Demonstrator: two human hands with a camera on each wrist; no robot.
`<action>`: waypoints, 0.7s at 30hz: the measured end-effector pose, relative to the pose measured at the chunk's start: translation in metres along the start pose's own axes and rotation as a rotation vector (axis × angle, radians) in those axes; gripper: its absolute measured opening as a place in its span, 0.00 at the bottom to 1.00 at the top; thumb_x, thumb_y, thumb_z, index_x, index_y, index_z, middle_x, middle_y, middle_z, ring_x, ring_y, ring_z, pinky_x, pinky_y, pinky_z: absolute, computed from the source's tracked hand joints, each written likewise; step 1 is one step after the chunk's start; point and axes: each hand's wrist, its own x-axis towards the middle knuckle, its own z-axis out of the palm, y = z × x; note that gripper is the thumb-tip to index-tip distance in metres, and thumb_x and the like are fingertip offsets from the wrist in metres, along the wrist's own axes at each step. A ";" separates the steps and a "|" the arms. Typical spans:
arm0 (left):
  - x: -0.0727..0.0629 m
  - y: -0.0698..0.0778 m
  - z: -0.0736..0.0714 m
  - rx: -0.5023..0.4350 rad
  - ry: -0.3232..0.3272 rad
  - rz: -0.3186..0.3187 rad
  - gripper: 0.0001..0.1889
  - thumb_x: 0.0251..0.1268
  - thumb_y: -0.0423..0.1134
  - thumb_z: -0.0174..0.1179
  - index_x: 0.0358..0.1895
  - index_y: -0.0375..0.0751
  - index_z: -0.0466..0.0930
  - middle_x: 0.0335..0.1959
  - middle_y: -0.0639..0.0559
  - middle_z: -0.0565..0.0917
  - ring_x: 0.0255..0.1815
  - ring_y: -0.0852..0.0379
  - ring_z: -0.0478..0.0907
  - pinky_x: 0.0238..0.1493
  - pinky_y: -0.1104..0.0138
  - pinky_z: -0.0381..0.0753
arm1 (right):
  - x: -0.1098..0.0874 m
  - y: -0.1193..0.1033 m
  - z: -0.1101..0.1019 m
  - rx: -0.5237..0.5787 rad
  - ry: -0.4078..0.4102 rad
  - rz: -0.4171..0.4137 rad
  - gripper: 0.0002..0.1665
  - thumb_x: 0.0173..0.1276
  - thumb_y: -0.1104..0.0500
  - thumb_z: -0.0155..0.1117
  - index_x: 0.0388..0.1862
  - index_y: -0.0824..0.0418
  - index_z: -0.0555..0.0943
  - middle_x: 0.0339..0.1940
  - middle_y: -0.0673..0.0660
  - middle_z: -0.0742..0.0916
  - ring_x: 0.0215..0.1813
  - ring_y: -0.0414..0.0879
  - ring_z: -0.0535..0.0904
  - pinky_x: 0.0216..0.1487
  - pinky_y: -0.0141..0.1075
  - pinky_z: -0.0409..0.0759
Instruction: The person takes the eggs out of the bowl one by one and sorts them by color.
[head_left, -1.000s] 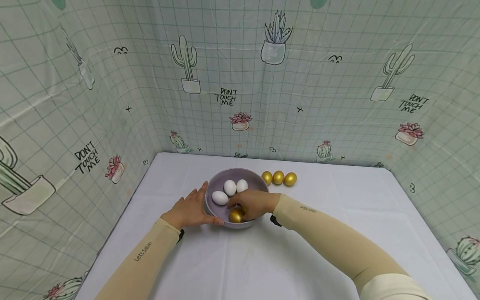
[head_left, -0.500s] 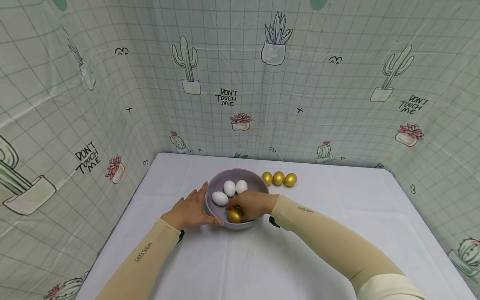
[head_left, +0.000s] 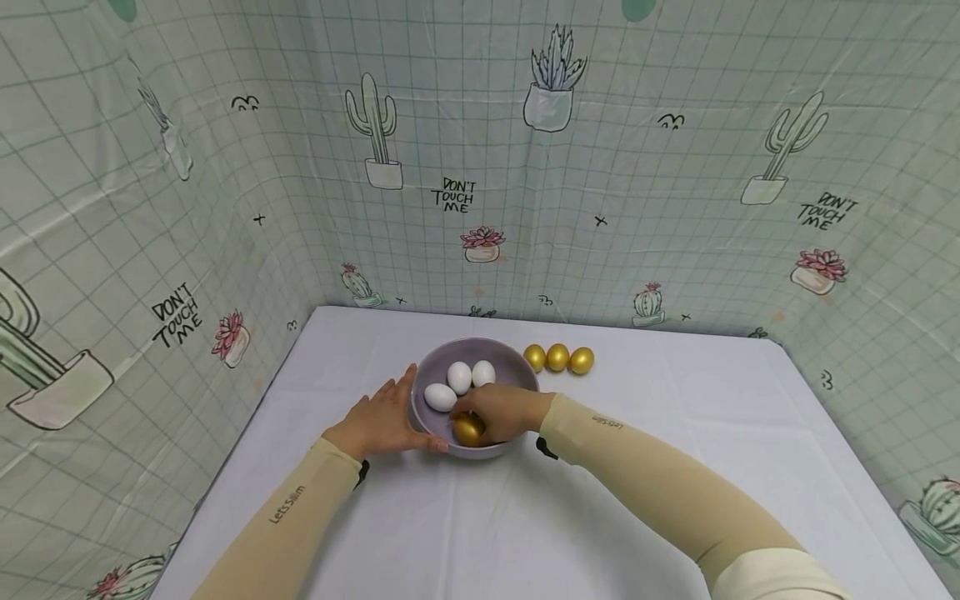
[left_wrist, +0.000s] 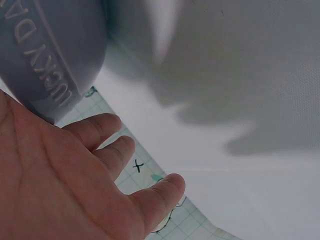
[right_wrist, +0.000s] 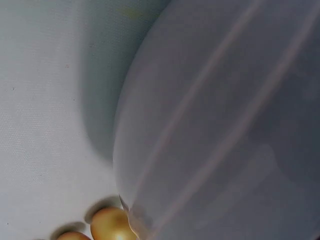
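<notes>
A mauve bowl (head_left: 512, 367) stands on the table, with three white eggs (head_left: 459, 378) lying in its left and far part. Low inside it, my right hand (head_left: 504, 411) holds a gold egg (head_left: 468, 431) near the front wall; part of that egg is covered by the fingers. My left hand (head_left: 381, 423) rests against the bowl's left side, its fingers spread and its thumb along the near rim. Raised "LUCKY DAY" lettering shows on the bowl's outside in the left wrist view, beside the extended fingers (left_wrist: 160, 197). The right hand is hidden in the right wrist view.
Three more gold eggs (head_left: 557, 357) lie in a row just beyond the bowl's right side. A white cloth covers the table (head_left: 675, 400). Hanging sheets with a cactus print (head_left: 600, 167) enclose the back and both sides.
My right hand and the gold egg in it have shifted very slightly left inside the bowl. The left hand, bowl and other eggs stay put.
</notes>
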 end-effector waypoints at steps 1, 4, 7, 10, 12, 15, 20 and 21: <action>0.000 0.000 0.000 0.001 -0.002 -0.001 0.75 0.36 0.82 0.65 0.81 0.36 0.38 0.76 0.35 0.60 0.76 0.37 0.54 0.65 0.33 0.56 | 0.000 0.000 0.000 -0.001 0.002 0.000 0.26 0.62 0.62 0.74 0.60 0.61 0.82 0.52 0.50 0.86 0.49 0.37 0.79 0.57 0.31 0.75; 0.001 -0.001 0.001 0.002 -0.004 -0.002 0.75 0.36 0.82 0.64 0.81 0.37 0.38 0.76 0.36 0.60 0.76 0.37 0.54 0.66 0.33 0.56 | 0.000 0.001 0.001 -0.006 0.015 -0.007 0.26 0.62 0.62 0.74 0.60 0.61 0.82 0.52 0.50 0.86 0.51 0.38 0.79 0.57 0.31 0.74; 0.001 0.000 0.001 0.003 -0.005 -0.004 0.75 0.36 0.82 0.64 0.81 0.37 0.38 0.76 0.36 0.59 0.77 0.37 0.54 0.66 0.33 0.56 | 0.001 0.002 0.001 -0.013 0.025 -0.017 0.26 0.62 0.62 0.74 0.60 0.61 0.82 0.52 0.50 0.86 0.51 0.39 0.79 0.58 0.31 0.74; 0.000 0.000 0.000 0.003 -0.003 -0.003 0.75 0.36 0.82 0.64 0.81 0.37 0.38 0.76 0.35 0.59 0.77 0.37 0.54 0.66 0.33 0.56 | 0.001 0.003 0.001 -0.017 0.033 -0.020 0.28 0.61 0.62 0.75 0.61 0.61 0.81 0.53 0.50 0.85 0.53 0.40 0.79 0.59 0.32 0.73; 0.000 0.000 0.000 0.004 0.000 -0.001 0.75 0.36 0.82 0.64 0.81 0.37 0.38 0.76 0.35 0.59 0.77 0.37 0.54 0.66 0.33 0.56 | 0.002 0.003 0.000 -0.019 0.042 -0.019 0.29 0.60 0.62 0.75 0.61 0.60 0.81 0.54 0.50 0.85 0.55 0.41 0.78 0.60 0.32 0.73; -0.001 0.001 0.000 0.002 0.004 0.001 0.75 0.36 0.82 0.64 0.81 0.37 0.38 0.76 0.36 0.59 0.77 0.37 0.54 0.66 0.33 0.56 | 0.002 0.004 -0.001 -0.016 0.055 -0.014 0.31 0.59 0.62 0.75 0.63 0.60 0.80 0.57 0.49 0.84 0.59 0.41 0.77 0.63 0.33 0.70; -0.001 0.000 0.000 -0.002 -0.001 -0.006 0.75 0.36 0.82 0.64 0.81 0.37 0.38 0.76 0.36 0.59 0.77 0.37 0.53 0.66 0.34 0.55 | -0.001 0.006 -0.006 0.005 0.106 -0.018 0.32 0.57 0.63 0.74 0.63 0.58 0.79 0.56 0.48 0.84 0.56 0.39 0.77 0.60 0.32 0.72; -0.001 0.000 0.000 0.000 -0.003 -0.007 0.75 0.36 0.82 0.64 0.81 0.37 0.37 0.76 0.36 0.59 0.77 0.37 0.53 0.66 0.34 0.55 | -0.001 0.005 -0.008 0.008 0.118 -0.020 0.32 0.57 0.63 0.74 0.63 0.58 0.79 0.56 0.48 0.84 0.55 0.39 0.77 0.59 0.32 0.73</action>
